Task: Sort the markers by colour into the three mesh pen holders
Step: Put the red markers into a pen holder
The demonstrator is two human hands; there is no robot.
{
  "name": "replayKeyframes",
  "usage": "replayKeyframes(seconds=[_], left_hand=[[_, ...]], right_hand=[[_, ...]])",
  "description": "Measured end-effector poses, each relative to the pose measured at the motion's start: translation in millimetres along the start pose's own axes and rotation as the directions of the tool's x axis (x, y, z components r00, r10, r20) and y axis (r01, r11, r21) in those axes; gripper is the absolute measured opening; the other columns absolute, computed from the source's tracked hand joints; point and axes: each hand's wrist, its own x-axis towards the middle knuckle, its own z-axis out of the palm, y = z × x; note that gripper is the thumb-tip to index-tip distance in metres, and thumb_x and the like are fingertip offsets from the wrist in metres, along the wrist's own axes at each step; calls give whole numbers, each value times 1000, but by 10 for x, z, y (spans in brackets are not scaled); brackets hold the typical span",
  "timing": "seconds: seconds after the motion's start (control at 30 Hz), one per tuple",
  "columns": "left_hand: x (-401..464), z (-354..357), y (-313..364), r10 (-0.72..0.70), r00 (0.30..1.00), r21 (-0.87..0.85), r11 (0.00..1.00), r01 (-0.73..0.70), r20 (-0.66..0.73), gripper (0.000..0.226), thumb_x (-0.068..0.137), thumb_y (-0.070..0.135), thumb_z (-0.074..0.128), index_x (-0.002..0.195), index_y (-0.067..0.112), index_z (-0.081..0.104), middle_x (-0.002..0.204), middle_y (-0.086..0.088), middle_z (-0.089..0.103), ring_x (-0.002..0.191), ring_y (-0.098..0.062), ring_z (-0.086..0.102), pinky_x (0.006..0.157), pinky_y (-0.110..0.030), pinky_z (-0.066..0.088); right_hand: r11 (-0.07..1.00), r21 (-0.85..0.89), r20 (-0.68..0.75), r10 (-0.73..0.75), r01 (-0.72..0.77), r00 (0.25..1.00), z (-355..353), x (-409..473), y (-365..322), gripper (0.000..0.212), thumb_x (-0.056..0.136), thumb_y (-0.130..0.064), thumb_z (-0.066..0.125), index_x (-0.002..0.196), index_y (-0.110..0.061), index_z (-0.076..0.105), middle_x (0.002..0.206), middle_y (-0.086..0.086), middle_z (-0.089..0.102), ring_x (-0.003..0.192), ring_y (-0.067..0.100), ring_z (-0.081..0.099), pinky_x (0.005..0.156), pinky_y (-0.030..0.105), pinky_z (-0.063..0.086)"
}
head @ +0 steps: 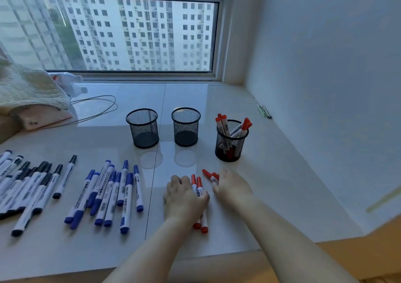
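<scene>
Three black mesh pen holders stand in a row on the white sill. The left holder [142, 128] and the middle holder [186, 126] hold nothing; the right holder [230, 141] holds several red markers. Black markers [32, 185] lie at the far left, blue markers [108, 193] beside them. My left hand [184, 196] lies flat over a few red markers [200, 219] on the sill. My right hand [232, 185] is closed on two red markers [209, 175], whose caps stick out to the left.
A folded cloth [28, 91] and a plastic bottle [71, 83] sit at the back left, with a thin cable [97, 109] looping towards the holders. Pens [264, 110] lie by the right wall. The sill's front edge [195, 259] runs below my forearms.
</scene>
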Motion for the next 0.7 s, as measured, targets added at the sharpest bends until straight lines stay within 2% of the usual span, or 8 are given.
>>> replayKeyframes(seconds=[0.13, 0.27, 0.37, 0.43, 0.47, 0.5, 0.6, 0.7], left_hand=[[56, -37, 37, 10, 996, 96, 995, -19, 90, 47, 79, 45, 45, 112, 11, 45, 111, -6, 40, 106, -23, 40, 85, -33, 34], [145, -89, 59, 2, 986, 106, 994, -20, 168, 40, 83, 35, 43, 113, 9, 47, 112, -8, 44, 104, -25, 44, 80, -32, 33], [195, -121, 50, 2, 986, 74, 997, -15, 167, 34, 86, 31, 40, 110, 8, 49, 109, -8, 47, 100, -25, 48, 77, -31, 33], [218, -123, 33, 0, 989, 8, 1000, -2, 145, 30, 88, 29, 37, 104, 8, 51, 104, -8, 48, 94, -25, 50, 73, -31, 34], [221, -114, 23, -1, 993, -41, 999, 6, 120, 27, 89, 28, 36, 100, 9, 52, 100, -7, 49, 90, -24, 49, 71, -30, 35], [214, -99, 14, -10, 997, -117, 993, 19, 79, 24, 89, 28, 36, 94, 10, 51, 96, -6, 50, 84, -22, 49, 68, -30, 35], [178, -35, 34, -88, 994, -445, 894, 50, -64, 17, 88, 26, 41, 80, 12, 46, 83, -5, 49, 71, -20, 48, 60, -32, 35], [246, -16, 103, -135, 988, -667, 743, 51, -74, 13, 88, 22, 46, 80, 13, 44, 75, -3, 56, 65, -14, 55, 57, -30, 41]], right_hand=[[996, -84, -142, -51, 39, 989, 59, -65, 77, 35, 94, -30, 38, 110, 0, 49, 114, 18, 56, 105, 32, 52, 80, 35, 39], [997, -59, -139, -62, 54, 988, -1, -67, 137, 26, 88, -24, 46, 104, -3, 49, 107, 17, 59, 95, 32, 56, 70, 31, 36], [999, 41, -141, -17, 23, 990, -49, -72, 202, 23, 82, -18, 52, 104, -9, 52, 101, 14, 62, 92, 33, 58, 69, 32, 38], [977, 211, -135, 27, 2, 990, -119, -50, 247, 11, 80, -16, 54, 91, -20, 54, 87, 10, 62, 85, 31, 58, 70, 32, 41], [944, 329, -141, 56, -7, 988, -176, -28, 264, 11, 80, -15, 55, 76, -23, 49, 75, 6, 57, 76, 28, 56, 65, 32, 41], [899, 437, -174, 96, -10, 980, -243, 6, 280, 23, 80, -14, 56, 65, -23, 41, 65, 1, 50, 66, 24, 52, 58, 31, 39], [732, 681, -326, 269, 28, 906, -556, 156, 281, 36, 76, -14, 63, 53, -20, 35, 49, -6, 39, 47, 15, 36, 48, 28, 29], [430, 886, -357, 398, 172, 845, -919, 338, 210, 32, 77, -16, 60, 48, -19, 45, 39, -10, 42, 38, 11, 37, 45, 25, 33]])
